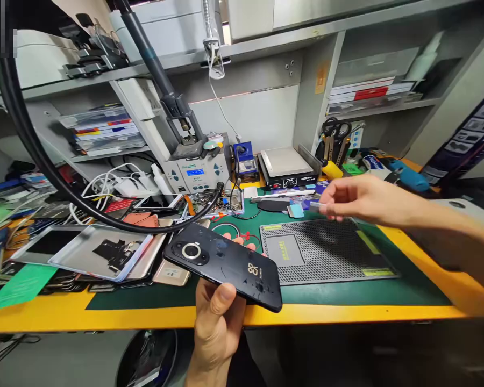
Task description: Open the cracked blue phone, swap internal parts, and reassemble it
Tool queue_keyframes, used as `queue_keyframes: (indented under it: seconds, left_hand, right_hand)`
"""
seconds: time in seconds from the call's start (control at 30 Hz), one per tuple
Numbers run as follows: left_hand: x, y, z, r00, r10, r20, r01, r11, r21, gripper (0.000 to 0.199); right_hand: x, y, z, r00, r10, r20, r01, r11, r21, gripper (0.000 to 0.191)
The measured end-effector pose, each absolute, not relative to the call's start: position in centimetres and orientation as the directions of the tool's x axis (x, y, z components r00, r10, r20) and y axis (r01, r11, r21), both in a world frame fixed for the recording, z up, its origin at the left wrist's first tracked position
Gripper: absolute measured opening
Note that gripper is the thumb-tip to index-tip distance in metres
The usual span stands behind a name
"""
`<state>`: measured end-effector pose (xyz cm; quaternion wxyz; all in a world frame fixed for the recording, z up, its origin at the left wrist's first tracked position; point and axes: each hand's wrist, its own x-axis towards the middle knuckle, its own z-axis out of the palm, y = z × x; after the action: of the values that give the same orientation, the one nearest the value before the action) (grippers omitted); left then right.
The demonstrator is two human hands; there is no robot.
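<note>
My left hand (218, 314) is closed round a black smartphone (229, 263), thumb on the near edge and fingertips behind the far one. The phone's back faces up, with a round camera ring at its left end and smudges across the cover. Over the far part of a grey perforated mat (331, 252), my right hand (349, 199) pinches a small, flat, pale piece (318, 206); its kind cannot be made out. Close to that hand lie a light-blue square pad (296, 210) and a dark flat sheet (273, 206).
A rework station (197, 172) and a flat heating plate (288, 164) stand at the back. Phones and phone parts (116, 250) are piled at the left, under a thick black hose (64, 188). Scissors (336, 128) stand at back right; a bin (147, 357) is below the yellow edge.
</note>
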<state>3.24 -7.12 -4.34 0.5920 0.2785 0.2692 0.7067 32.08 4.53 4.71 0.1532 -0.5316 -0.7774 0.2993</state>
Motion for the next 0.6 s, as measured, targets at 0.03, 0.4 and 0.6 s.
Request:
queue_keyframes:
  seconds: [0.03,0.4,0.6]
  left_hand:
    - [3.2,-7.3,-4.4,-0.138,0.987,0.082,-0.685,-0.155,0.711,0.062]
    - [2.9,-7.8,-4.4,-0.118,0.962,0.245,-0.626,-0.264,0.733,0.068]
    - [3.7,-8.1,-3.5,-0.142,0.963,0.228,-0.646,-0.265,0.716,0.073]
  right_hand:
    - [30.7,2.4,4.4,-0.404,0.912,-0.068,0.693,0.257,-0.674,0.051]
    - [20.2,-8.8,2.5,-0.314,0.841,0.441,0.174,0.507,-0.844,0.012]
    - [19.8,-9.0,2.2,-0.324,0.816,0.479,0.187,0.552,-0.813,0.014]
